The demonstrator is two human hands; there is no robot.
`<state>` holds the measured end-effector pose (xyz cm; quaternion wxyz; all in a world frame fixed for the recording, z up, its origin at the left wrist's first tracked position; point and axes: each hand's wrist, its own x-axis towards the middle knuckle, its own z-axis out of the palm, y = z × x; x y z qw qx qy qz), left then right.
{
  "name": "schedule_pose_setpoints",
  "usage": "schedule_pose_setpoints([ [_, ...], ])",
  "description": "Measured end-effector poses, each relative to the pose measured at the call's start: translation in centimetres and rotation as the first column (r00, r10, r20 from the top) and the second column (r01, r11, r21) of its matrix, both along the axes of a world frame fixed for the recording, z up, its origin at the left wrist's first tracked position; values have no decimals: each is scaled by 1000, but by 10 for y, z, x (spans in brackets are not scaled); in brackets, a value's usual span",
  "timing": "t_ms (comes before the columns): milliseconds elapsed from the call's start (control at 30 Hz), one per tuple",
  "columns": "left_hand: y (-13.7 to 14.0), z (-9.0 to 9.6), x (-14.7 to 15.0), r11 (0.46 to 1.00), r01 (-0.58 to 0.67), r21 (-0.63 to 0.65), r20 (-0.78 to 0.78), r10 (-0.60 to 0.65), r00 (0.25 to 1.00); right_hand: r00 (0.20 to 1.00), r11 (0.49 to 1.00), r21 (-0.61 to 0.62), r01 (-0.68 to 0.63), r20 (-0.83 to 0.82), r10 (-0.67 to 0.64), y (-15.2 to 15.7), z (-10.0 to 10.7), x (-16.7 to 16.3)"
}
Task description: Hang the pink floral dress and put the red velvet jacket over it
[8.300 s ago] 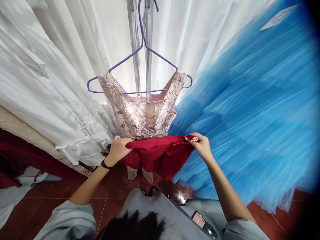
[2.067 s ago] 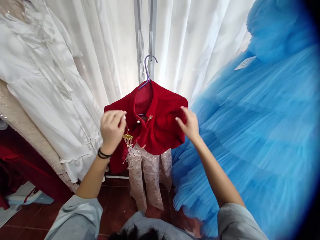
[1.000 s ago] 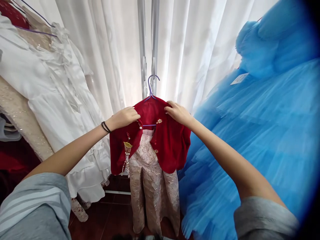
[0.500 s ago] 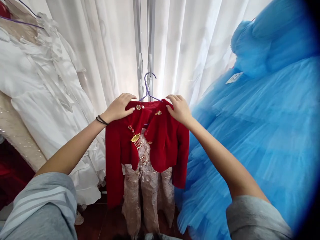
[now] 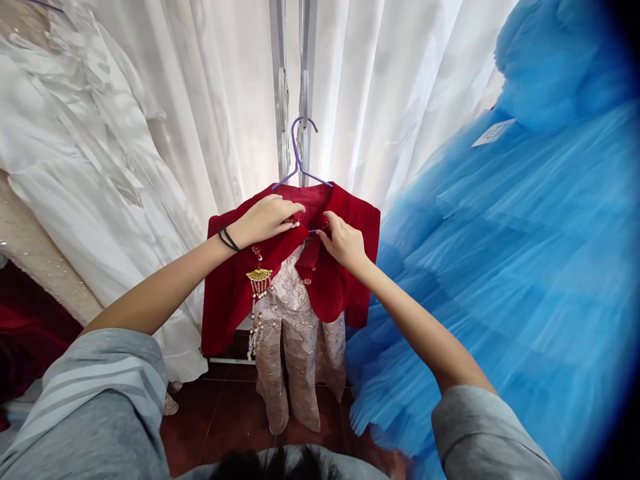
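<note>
A red velvet jacket (image 5: 345,287) hangs on a purple hanger (image 5: 297,157) in the middle of the head view. Over its left front edge, near the collar, my left hand (image 5: 267,220) pinches the velvet beside a small beaded ornament. My right hand (image 5: 343,241) grips the opposite front edge at the neck, fingers closed on the cloth. A small gap separates the two edges. Below my left hand dangles a gold fan-shaped pendant (image 5: 259,275) with bead strings. Pale pink brocade trousers (image 5: 300,347) hang beneath the jacket, their upper part partly covered.
A white dress (image 5: 75,173) hangs at left and a large blue tulle gown (image 5: 490,267) at right, with a white tag (image 5: 493,133). White curtains (image 5: 215,87) and a grey metal rail (image 5: 278,60) stand behind. Dark red tiles (image 5: 225,413) cover the floor.
Both hands have moved inward from the jacket's shoulders to its front edges at the neck and closed on them. The pendant now hangs clear of the front, its bead strings swinging lower.
</note>
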<state>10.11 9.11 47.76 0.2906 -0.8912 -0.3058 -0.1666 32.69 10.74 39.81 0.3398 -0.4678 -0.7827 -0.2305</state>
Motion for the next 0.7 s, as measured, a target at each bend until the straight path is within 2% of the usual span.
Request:
schedule_pose_setpoints([
  [100,-4,0,1,998,45,53,-34,-43,998,981,1000,22,13,-193,-8,7,-10,0],
  [233,-17,-8,9,961,3,278,33,-12,999,946,998,24,-65,-316,69,15,-22,-1],
  [333,-34,-21,15,926,-77,369,120,35,992,845,980,77,-183,-497,197,11,-25,-2],
  [433,-46,-22,11,941,-86,328,229,9,973,722,958,164,-237,-630,286,-5,-10,-1],
  [533,-44,3,3,969,-36,243,411,-69,909,665,935,241,-262,-657,355,-23,22,-5],
  [633,-32,25,5,992,51,115,616,-111,780,726,918,237,-317,-562,396,-24,43,-23],
  [700,-25,20,14,988,148,-54,682,-72,728,791,917,134,-376,-469,393,-14,39,-38],
])
